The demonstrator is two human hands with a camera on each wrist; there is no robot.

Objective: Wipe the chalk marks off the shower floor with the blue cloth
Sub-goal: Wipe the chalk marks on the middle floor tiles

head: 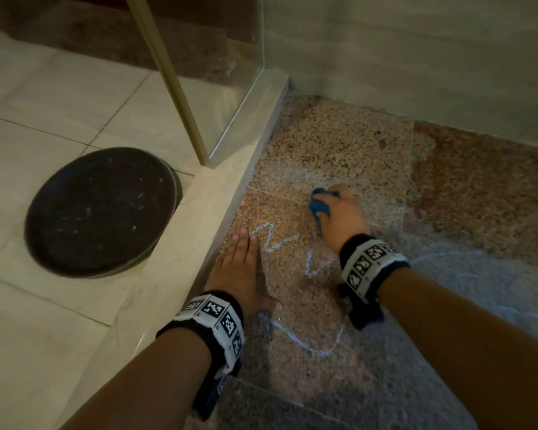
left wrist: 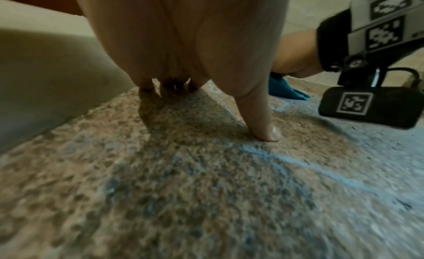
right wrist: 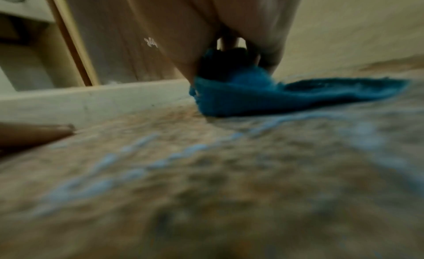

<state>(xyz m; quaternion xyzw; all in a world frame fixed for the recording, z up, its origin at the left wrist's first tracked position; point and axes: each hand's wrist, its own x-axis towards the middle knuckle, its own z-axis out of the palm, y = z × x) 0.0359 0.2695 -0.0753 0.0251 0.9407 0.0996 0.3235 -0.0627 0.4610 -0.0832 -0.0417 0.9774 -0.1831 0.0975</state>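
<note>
In the head view the curb runs diagonally from upper centre to lower left. Left of it, on the tiles, lies a disc. Right of it is the floor. The left hand lies flat on the floor just beside the curb. Chalk marks lie between it and the right hand, which grips the cloth at centre frame.

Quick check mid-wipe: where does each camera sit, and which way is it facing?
Head: above, looking down at the shower floor; both forearms, left hand, right hand gripping the blue cloth.
Left wrist: low, along the flat palm.
Right wrist: low, along the palm toward the curb.
All three show the cloth and chalk marks.
</note>
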